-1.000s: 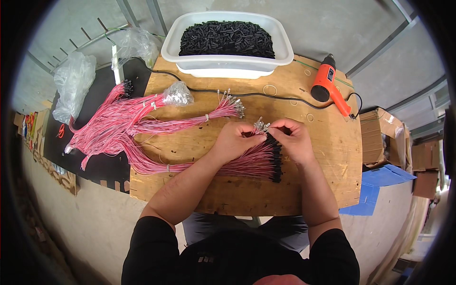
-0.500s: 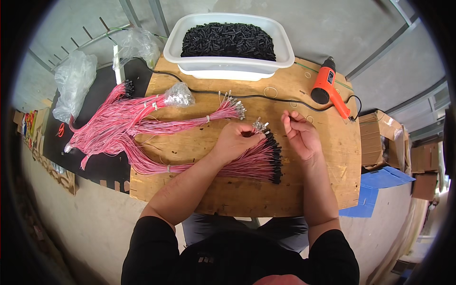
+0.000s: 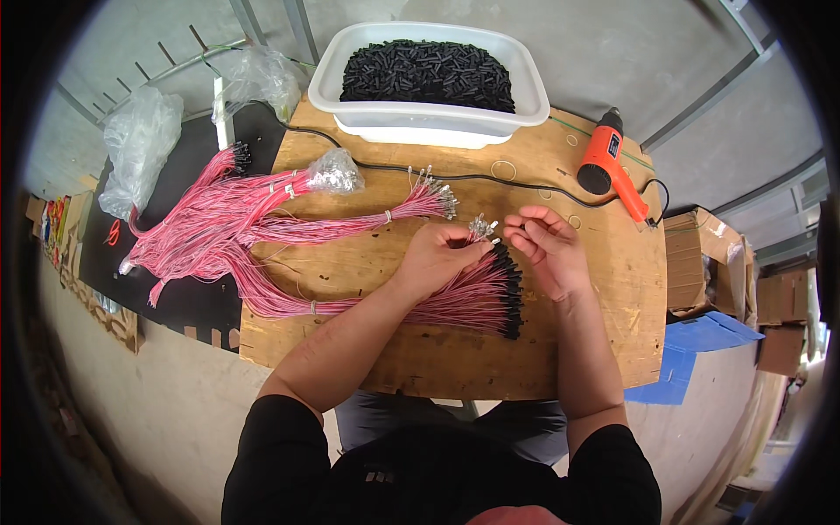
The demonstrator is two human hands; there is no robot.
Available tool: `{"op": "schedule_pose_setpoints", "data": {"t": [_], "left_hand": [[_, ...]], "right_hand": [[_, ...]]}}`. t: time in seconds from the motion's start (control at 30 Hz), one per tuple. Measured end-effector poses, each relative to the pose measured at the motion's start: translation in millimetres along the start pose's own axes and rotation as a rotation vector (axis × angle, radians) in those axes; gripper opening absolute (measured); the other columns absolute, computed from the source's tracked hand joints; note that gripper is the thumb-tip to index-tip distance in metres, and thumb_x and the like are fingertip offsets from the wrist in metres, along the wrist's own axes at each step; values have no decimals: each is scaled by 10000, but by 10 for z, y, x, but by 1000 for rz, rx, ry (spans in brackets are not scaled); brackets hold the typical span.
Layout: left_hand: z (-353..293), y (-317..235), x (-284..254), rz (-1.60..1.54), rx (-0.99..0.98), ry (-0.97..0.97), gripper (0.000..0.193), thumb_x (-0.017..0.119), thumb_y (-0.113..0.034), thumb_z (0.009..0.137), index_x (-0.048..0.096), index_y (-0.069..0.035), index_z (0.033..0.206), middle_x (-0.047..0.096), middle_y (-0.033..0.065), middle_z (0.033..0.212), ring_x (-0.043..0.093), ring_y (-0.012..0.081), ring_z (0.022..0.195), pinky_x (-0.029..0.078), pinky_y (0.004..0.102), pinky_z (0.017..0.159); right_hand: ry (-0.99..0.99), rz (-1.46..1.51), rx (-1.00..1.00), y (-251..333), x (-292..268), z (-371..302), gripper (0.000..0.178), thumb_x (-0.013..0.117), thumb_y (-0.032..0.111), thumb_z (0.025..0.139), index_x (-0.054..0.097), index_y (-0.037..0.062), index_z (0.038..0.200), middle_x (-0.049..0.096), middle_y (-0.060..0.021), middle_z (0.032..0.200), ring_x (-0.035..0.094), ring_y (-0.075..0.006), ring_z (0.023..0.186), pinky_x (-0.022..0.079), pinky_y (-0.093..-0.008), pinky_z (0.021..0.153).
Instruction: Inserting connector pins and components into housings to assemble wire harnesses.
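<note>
My left hand [image 3: 437,261] is closed in a pinch on a pink wire of the near bundle [image 3: 420,311], close to its metal-tipped ends [image 3: 479,227]. Many other wires of this bundle carry black sleeves [image 3: 510,302], fanned out beneath and to the right of that hand. Just right of the wire tips, my right hand [image 3: 553,254] is closed too, thumb against forefinger. A small dark piece shows at its fingertips, like one of the short black tubes [image 3: 429,74] heaped in the white tub [image 3: 420,118]. The two hands are a little apart.
Further pink wire bundles [image 3: 206,210] lie at left, one with its ends in a clear plastic bag [image 3: 336,171]. An orange heat gun [image 3: 604,162] rests at the right, its black cord [image 3: 472,178] crossing the table. Rubber bands [image 3: 503,170] lie nearby. Cardboard boxes [image 3: 700,262] stand beyond the right edge.
My right hand has moved left, nearer the wire tips, and its fingers have turned toward my left hand. The left hand keeps its hold nearly in place.
</note>
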State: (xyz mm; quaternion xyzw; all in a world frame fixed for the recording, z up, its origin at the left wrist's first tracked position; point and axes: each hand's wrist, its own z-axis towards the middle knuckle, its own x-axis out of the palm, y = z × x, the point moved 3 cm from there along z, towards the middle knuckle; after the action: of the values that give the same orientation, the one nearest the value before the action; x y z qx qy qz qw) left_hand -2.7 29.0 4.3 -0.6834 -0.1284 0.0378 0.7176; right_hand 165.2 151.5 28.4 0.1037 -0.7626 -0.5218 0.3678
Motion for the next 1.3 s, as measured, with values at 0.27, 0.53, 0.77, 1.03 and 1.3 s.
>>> {"op": "schedule_pose_setpoints", "data": {"t": [0.27,0.53,0.77,1.03,1.3], "left_hand": [[5,33,-4,-84,-18,-3,193,724,-116,939,702,44,835,637,-3,682,537,34,627,416,219,546],[-3,20,-12,-86,-15,-23,179,732,-115,924,717,45,844,650,-3,691,537,30,634,420,222,550],[-5,-9,-9,-57,-16,-42,156,729,-61,915,692,24,790,637,12,686,543,49,635,406,232,566],[-3,-2,-8,-23,39,-48,163,738,-65,910,696,23,779,633,2,681,533,39,633,400,229,556],[0,16,-11,-3,42,-23,115,742,-65,909,716,21,838,630,-19,724,530,28,670,406,222,579]], "right_hand": [[-8,-39,35,-17,16,-15,199,550,-8,1000,622,-18,1185,703,-173,1122,715,-248,1003,606,-326,879],[72,-221,-33,-96,14,-55,140,712,1,906,708,-10,1046,738,-114,923,704,-163,820,562,-270,733],[75,-205,-53,-115,39,-45,134,713,-36,889,706,-20,1022,732,-103,893,692,-147,801,549,-270,722],[87,-322,-81,-101,57,-70,127,706,-50,880,711,-2,997,742,-109,915,706,-155,804,561,-269,720],[71,-342,-131,-87,95,-85,135,693,-47,892,721,-13,1020,743,-109,933,703,-155,807,565,-269,729]]}}
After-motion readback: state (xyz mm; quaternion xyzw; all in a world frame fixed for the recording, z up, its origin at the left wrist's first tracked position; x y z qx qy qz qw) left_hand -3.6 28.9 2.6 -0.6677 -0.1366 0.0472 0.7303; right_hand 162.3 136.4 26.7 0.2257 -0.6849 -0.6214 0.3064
